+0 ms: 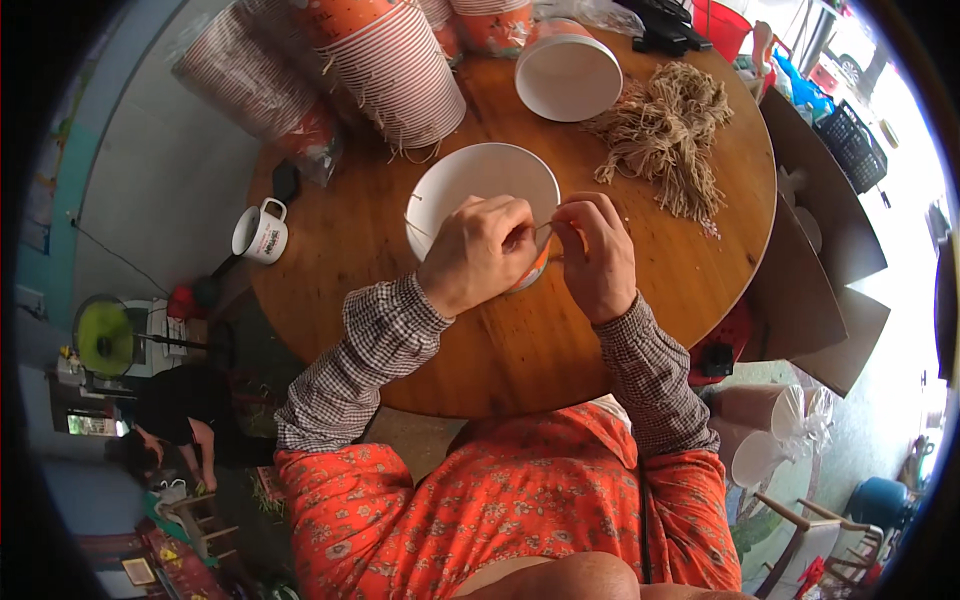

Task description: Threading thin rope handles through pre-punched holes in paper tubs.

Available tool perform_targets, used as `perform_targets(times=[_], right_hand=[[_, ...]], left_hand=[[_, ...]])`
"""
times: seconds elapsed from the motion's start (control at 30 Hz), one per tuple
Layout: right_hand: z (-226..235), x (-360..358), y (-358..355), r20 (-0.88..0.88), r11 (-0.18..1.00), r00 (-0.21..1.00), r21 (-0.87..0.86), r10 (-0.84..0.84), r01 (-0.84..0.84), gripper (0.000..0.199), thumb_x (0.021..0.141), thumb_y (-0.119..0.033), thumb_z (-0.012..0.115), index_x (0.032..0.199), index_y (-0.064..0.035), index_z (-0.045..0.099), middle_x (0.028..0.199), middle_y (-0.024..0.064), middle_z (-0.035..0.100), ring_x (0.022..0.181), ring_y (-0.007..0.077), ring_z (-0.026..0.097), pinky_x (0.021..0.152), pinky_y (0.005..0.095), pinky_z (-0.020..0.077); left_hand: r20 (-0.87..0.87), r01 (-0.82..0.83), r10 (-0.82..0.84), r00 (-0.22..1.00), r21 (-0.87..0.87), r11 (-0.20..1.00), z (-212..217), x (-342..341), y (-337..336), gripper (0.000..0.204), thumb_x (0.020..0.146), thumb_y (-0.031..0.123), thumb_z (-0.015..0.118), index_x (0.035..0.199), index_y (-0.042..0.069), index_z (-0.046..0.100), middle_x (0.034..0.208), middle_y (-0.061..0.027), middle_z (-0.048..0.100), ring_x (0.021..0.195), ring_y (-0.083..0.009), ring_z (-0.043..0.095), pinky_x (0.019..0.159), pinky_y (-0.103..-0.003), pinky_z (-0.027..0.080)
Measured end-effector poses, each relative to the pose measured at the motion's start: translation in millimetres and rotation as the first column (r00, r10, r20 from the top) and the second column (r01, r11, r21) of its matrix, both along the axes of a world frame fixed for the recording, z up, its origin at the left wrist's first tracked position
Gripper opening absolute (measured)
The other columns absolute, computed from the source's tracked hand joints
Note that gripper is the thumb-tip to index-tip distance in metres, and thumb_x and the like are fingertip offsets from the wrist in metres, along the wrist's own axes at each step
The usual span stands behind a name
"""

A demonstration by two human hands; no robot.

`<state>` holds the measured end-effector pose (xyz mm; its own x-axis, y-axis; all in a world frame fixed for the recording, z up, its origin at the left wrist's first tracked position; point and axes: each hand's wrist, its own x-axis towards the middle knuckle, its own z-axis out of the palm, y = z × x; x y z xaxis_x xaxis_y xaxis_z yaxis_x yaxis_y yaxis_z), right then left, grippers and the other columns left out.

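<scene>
A paper bucket (480, 172), white inside with orange showing on its outer wall, stands on the round wooden table before me. My left hand (478, 255) is closed over its near rim, fingers curled in a pinch. Beside it, at the rim's right side, my right hand (597, 258) pinches with thumb and fingertips. A short piece of thin tan cord (543, 226) runs between the fingertips of both hands. Another bit of cord shows at the bucket's left rim. The exact hold of the left fingers is partly hidden.
A heap of tan cords (672, 135) lies right of a second bucket (568, 82) on its side. Tall stacks of nested buckets (395, 75) stand at the far left. A white mug (262, 232) sits by the table's left edge. Cardboard (800, 260) leans at right; a person (185, 410) bends at left.
</scene>
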<state>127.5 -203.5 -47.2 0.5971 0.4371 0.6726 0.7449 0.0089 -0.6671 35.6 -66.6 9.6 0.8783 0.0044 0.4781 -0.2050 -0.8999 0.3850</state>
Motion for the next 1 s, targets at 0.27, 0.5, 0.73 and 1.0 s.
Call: perform_targets(times=[0.27,0.5,0.73,1.0], right_hand=[[-5,19,-13,-0.186,0.995,0.977,0.041,0.101,-0.095,0.008,0.082,0.002,0.062,0.09,0.0004,0.06,0.095,0.0095,0.061,0.081,0.0209,0.063,0.068,0.0292,0.0525],[-3,15,-25,-0.213,0.994,0.971,0.011,0.108,-0.108,0.013,0.082,0.001,0.062,0.095,-0.0004,0.064,0.095,0.009,0.063,0.079,0.0181,0.063,0.067,0.0273,0.0516],[23,-12,-23,0.03,0.951,0.96,-0.147,0.279,-0.272,0.019,0.08,0.001,0.067,0.098,-0.0042,0.068,0.096,0.0072,0.062,0.077,0.0172,0.061,0.064,0.0294,0.0498],[32,3,-17,0.214,0.965,0.962,-0.23,0.172,-0.122,0.009,0.08,-0.002,0.065,0.089,-0.0029,0.067,0.089,0.0082,0.062,0.072,0.0206,0.062,0.061,0.0309,0.0509]], left_hand=[[-0.208,-0.04,-0.03,0.978,-0.324,0.945,12,-37,39,0.015,0.086,0.014,0.066,0.086,0.0,0.064,0.077,-0.0084,0.066,0.069,-0.0138,0.063,0.062,-0.028,0.049],[-0.167,0.054,-0.117,0.979,-0.341,0.938,30,-64,15,0.007,0.085,0.008,0.067,0.088,0.002,0.064,0.076,-0.0037,0.059,0.068,-0.0113,0.057,0.059,-0.025,0.045],[0.052,0.036,-0.024,0.998,-0.263,0.964,2,-66,-15,0.006,0.082,0.003,0.067,0.085,0.002,0.063,0.075,-0.0066,0.058,0.062,-0.0185,0.057,0.055,-0.03,0.045],[0.256,0.026,0.084,0.963,-0.4,0.916,19,-57,-5,0.008,0.086,0.004,0.064,0.08,0.002,0.059,0.067,-0.005,0.055,0.057,-0.0132,0.053,0.052,-0.026,0.042]])
